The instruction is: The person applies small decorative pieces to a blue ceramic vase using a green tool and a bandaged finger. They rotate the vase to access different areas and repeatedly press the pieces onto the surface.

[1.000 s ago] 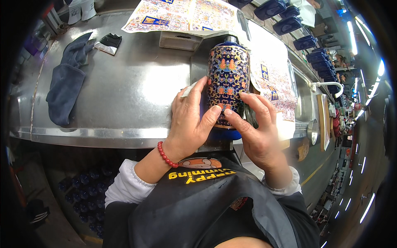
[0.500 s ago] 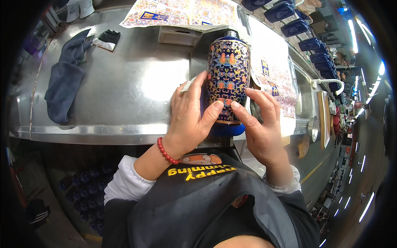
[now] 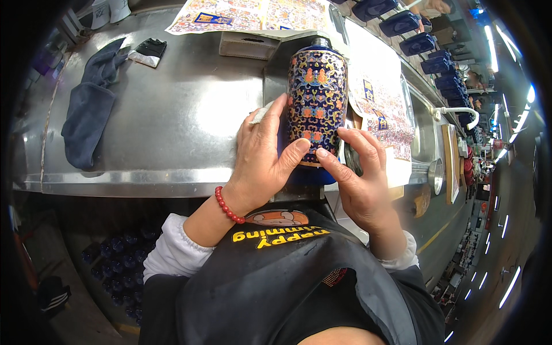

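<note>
Centrally, vase: a dark blue vase (image 3: 317,98) covered in a many-coloured flower pattern lies lengthwise at the near edge of the steel table (image 3: 172,126), its base toward the person and its narrow neck pointing away.
Left hand: the left hand (image 3: 261,158) rests against the vase's left side, thumb pressed on the patterned band near the base, fingers wrapped along the flank; it is closed on the vase.
White cloth: a small white wad (image 3: 260,113) shows at the left hand's fingertips, touching the vase's side.
Right hand: the right hand (image 3: 359,178) clasps the vase from the right, thumb tip on the lower edge of the pattern just beside the left thumb, fingers curled behind the body.
Bracelet: a string of red beads (image 3: 226,205) circles the left wrist.
Clothing: white sleeves and a black apron (image 3: 287,282) fill the lower middle.
Dark cloth: a blue-grey cloth (image 3: 89,109) lies crumpled on the table, well apart to the left.
Printed sheets: patterned paper sheets (image 3: 253,14) lie at the table's far edge and another (image 3: 382,98) just to the right of the vase.
Box: a flat grey box (image 3: 247,45) sits beyond the vase's neck.
Background: a row of dark blue vases (image 3: 414,34) runs along the upper right; more blue vases (image 3: 118,259) stand below the table.
</note>
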A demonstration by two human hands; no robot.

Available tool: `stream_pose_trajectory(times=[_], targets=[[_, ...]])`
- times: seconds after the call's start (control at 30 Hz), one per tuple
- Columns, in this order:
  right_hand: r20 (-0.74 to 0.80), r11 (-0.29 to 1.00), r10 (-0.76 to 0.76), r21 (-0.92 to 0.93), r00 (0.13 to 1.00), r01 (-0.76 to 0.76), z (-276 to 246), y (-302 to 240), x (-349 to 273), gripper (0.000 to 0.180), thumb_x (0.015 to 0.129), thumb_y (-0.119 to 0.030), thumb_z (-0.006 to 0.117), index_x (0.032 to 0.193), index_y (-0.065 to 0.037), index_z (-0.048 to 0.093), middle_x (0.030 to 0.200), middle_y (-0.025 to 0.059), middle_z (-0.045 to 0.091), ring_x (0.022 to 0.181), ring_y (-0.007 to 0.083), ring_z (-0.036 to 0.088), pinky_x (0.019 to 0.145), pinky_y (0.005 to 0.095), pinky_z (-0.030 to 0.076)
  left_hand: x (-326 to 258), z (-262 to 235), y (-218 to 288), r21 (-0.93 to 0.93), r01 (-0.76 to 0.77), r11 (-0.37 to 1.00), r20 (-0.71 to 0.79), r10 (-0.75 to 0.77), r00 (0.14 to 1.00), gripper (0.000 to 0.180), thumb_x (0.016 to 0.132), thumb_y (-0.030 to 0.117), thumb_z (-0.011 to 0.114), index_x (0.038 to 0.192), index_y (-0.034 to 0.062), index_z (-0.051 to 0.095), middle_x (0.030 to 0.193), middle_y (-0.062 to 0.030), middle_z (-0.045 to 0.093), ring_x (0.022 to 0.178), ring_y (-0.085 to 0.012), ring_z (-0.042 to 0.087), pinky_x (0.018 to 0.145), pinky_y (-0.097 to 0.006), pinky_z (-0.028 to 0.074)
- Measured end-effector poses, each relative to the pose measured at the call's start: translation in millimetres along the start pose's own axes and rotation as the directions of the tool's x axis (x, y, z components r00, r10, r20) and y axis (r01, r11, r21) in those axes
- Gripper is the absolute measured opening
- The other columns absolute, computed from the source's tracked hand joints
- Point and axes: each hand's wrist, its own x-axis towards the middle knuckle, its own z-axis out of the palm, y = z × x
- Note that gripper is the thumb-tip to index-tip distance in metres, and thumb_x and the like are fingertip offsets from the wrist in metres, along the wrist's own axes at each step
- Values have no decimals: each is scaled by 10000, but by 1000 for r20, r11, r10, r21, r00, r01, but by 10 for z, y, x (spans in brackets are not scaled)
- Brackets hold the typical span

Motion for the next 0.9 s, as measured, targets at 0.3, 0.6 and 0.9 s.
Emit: stream_pose_trajectory(times=[0.3, 0.6, 0.9], targets=[[-2, 1000, 9, -12, 1000, -9, 15, 0, 33, 531, 744, 23, 685, 1242, -151, 747, 1377, 157, 571, 1249, 392, 528, 1058, 471, 461, -1, 13, 1, 4, 4, 1000, -21, -4, 1000, 703, 1021, 411, 603, 1504, -59, 402, 1414, -231, 573, 1296, -413, 493, 1156, -525, 286], [-27, 1000, 20, -15, 999, -20, 30, -16, 71, 525, 751, 13, 689, 1241, -167, 749, 1373, 151, 568, 1255, 384, 524, 1060, 467, 458, 22, 20, 13, 5, 13, 1000, -26, -13, 1000, 678, 1001, 358, 634, 1491, -58, 419, 1387, -225, 585, 1261, -399, 503, 1117, -509, 329], [-24, 1000, 16, -27, 1000, -17, 41, -45, 88, 493, 759, -10, 712, 1228, -156, 753, 1361, 151, 571, 1242, 380, 535, 1042, 458, 476, 21, 31, 3, 23, -8, 1000, -42, 9, 999, 680, 999, 366, 635, 1488, -54, 420, 1370, -223, 591, 1255, -389, 504, 1105, -504, 336]])
